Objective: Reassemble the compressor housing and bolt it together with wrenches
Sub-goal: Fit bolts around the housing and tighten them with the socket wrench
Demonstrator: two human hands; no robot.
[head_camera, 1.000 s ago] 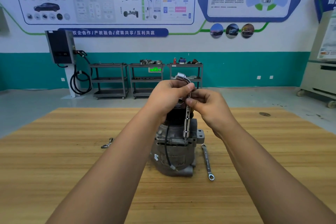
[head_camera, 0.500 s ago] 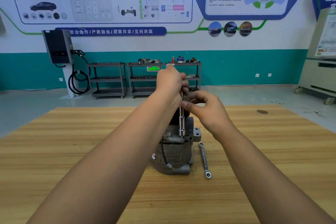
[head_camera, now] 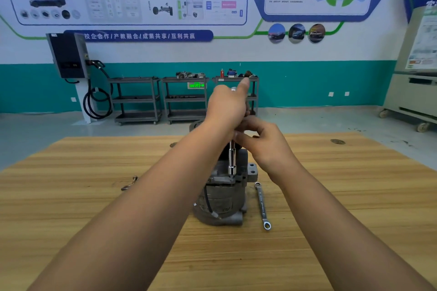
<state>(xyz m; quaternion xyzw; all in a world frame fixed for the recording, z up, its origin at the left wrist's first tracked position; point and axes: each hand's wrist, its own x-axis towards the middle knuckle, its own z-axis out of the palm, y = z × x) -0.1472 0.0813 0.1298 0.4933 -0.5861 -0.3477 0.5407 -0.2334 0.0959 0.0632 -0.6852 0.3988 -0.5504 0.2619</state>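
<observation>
Compressor housing (head_camera: 221,198) upright near the middle of the wooden table (head_camera: 71,220), grey cast metal with a black cable looped down its front and a mounting lug jutting out on the right. Chrome socket wrench (head_camera: 231,160) held vertical above it, socket end seated on the housing's upper ledge. Left hand (head_camera: 227,106) wrapped around the top of the tool, index finger pointing up and away (handle end just visible above the knuckles). Right hand (head_camera: 264,144) just below and beside it, fingertips pinched on the shaft. Ring spanner (head_camera: 262,205) flat on the table just right of the housing, touching nothing. Small metal tool (head_camera: 128,183) well apart on the left. Beyond the table, 3 grey shelf carts (head_camera: 134,99) against a teal wall.
</observation>
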